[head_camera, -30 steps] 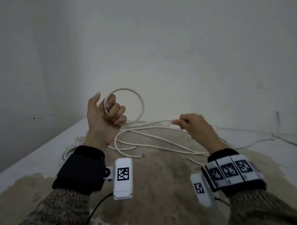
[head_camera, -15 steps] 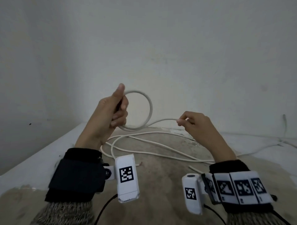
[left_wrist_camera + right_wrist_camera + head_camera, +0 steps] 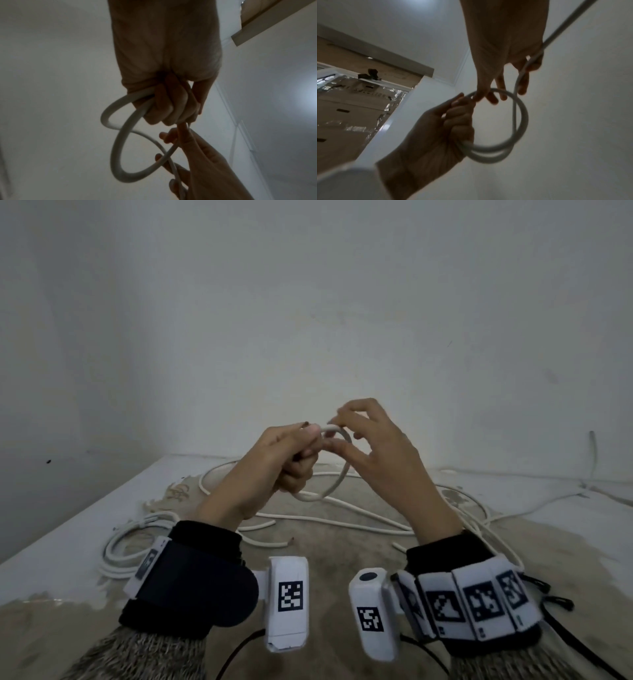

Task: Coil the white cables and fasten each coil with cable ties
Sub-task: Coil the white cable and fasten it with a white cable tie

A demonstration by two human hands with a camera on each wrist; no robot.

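White cable loops sit clenched in the left hand, right hand pinching its strand, above the table.

A bare, pale wall fills the back, meeting a darker side wall in the corner. Below runs a white surface with a worn, tan-stained patch, all in dim light.

Loose white cable sprawls across the floor beneath and behind both raised hands, with a finished coil lying at the left and the wall closing off the far side, while the air above the hands stands open.
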